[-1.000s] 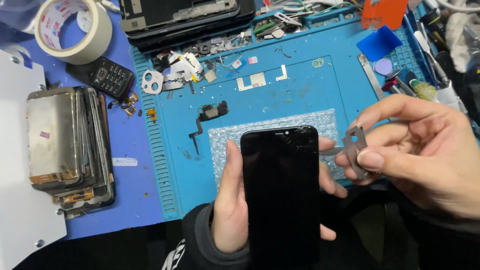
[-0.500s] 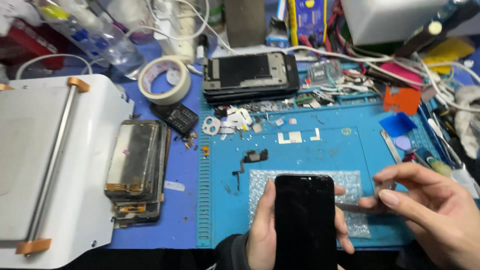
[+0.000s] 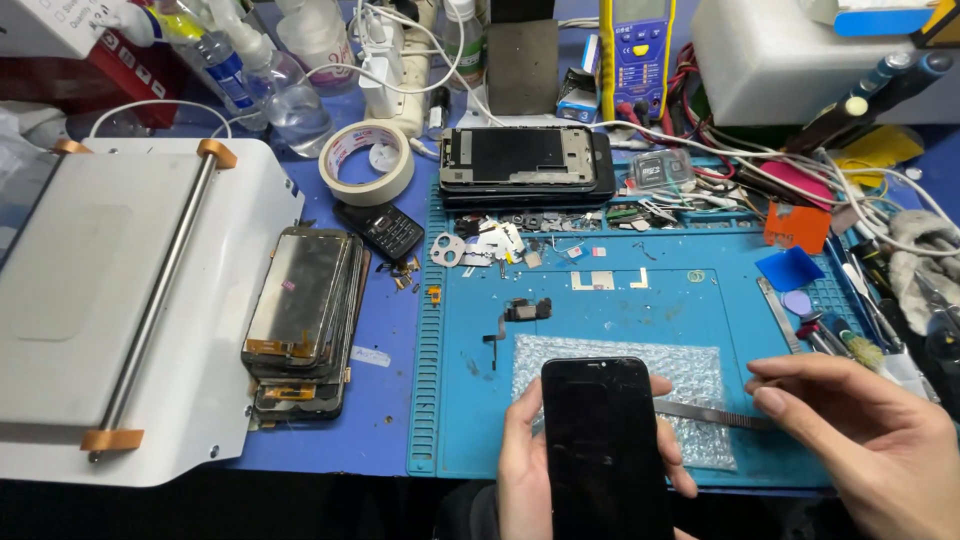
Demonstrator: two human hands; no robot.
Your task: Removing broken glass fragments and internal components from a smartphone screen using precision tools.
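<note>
A crowded repair bench fills the view, with a blue work mat (image 3: 640, 330) at its centre and a white flat machine (image 3: 110, 300) with a steel roller bar at nine o'clock. At six o'clock the left hand (image 3: 525, 460) grips a black phone (image 3: 605, 445) by its edges, thumb along the left side, fingertips curling round the right; the screen is dark, and its lower end is cut off by the frame. It sits over a sheet of bubble wrap (image 3: 640, 385). At four o'clock the right hand (image 3: 870, 440) pinches a thin metal pry blade (image 3: 710, 413) between thumb and forefinger; the blade's tip reaches the phone's right edge, though I cannot tell whether it touches. The wrist runs out of frame. A stack of detached screens (image 3: 300, 320) lies at eight o'clock, a tape roll (image 3: 367, 163) at eleven, and an opened phone body (image 3: 525, 165) at twelve. Small parts beside it are too tiny to identify.
</note>
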